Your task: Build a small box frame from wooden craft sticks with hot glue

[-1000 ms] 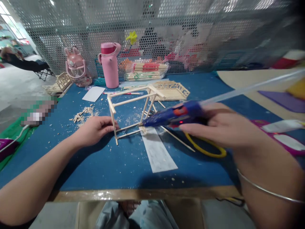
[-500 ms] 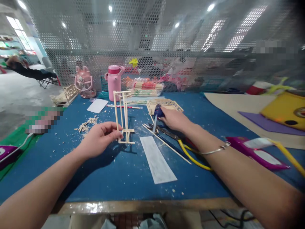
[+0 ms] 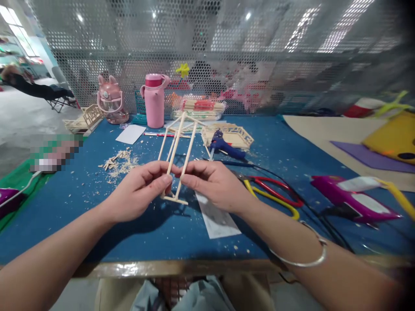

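Shifted from the blue plastic glue gun (image 3: 219, 142), the right hand (image 3: 215, 183) joins the left hand (image 3: 138, 190), both pinched nearly closed on the pale wooden-stick frame (image 3: 176, 144) at near centre, where light, even pressure should keep it square.

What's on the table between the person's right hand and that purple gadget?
In the head view, a red handle, a yellow handle and black cable lie between the right hand and the purple gadget.
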